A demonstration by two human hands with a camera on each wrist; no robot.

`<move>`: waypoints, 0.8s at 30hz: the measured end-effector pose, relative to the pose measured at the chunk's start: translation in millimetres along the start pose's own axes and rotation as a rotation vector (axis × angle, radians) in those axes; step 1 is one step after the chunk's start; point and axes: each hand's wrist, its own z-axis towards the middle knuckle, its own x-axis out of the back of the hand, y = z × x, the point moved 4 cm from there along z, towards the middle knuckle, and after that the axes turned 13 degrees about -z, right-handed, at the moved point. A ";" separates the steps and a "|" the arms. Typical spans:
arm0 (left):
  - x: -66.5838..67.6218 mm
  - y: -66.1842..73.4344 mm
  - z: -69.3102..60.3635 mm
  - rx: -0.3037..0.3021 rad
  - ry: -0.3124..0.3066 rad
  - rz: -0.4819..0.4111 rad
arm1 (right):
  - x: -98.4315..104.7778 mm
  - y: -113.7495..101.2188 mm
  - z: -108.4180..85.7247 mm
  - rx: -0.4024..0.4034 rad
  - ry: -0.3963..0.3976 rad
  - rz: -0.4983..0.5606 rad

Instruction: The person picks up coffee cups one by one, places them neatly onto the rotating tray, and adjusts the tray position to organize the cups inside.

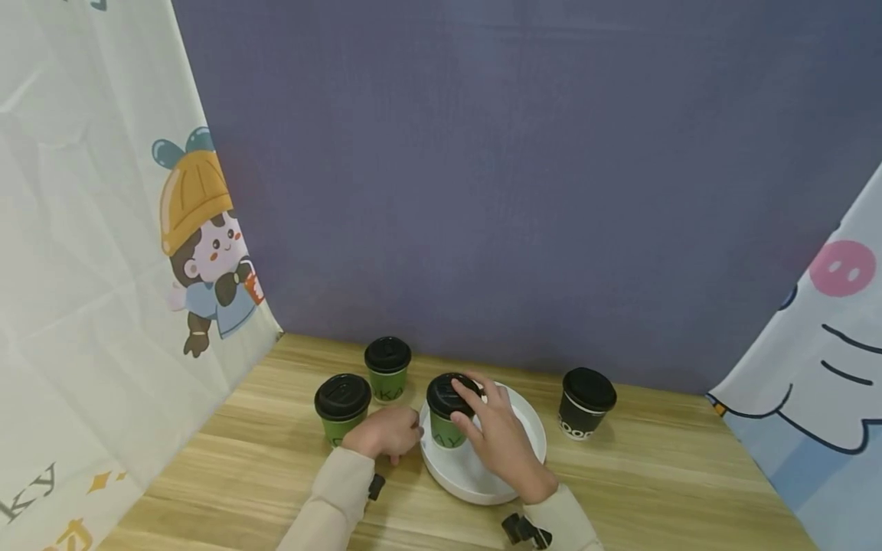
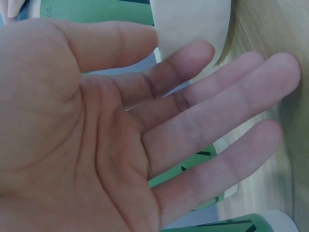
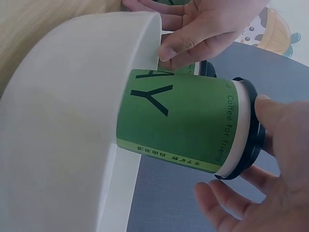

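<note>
A green paper coffee cup [image 1: 448, 432] with a black lid stands within the white round plate [image 1: 477, 490], near its left side. My right hand [image 1: 506, 440] holds this cup about its lid; in the right wrist view the thumb meets the lid edge while other fingers reach round the far side. The raised rim hides the cup's base there. My left hand [image 1: 389, 432] is at the plate's left rim, its thumb and forefinger touching or very near it. From the left wrist, its palm [image 2: 96, 121] shows, with fingers loosely extended.
Two more green lidded cups stand left of the plate: one [image 1: 342, 398] beside my left hand, one [image 1: 388, 371] farther back. A black lidded cup [image 1: 586, 402] stands to the right. The wooden table [image 1: 661, 474] meets a dark blue cloth [image 1: 524, 191] behind.
</note>
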 end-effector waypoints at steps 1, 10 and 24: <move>-0.2 0.4 -0.4 0.000 0.002 0.000 | 0.3 0.2 -0.1 0.000 0.003 0.000; -3.0 -0.4 -0.9 0.030 -0.046 -0.004 | 1.4 2.8 -1.7 -0.012 -0.023 -0.001; -4.0 -3.3 -1.5 0.021 -0.088 -0.031 | 44.9 41.6 5.1 -0.108 0.121 0.048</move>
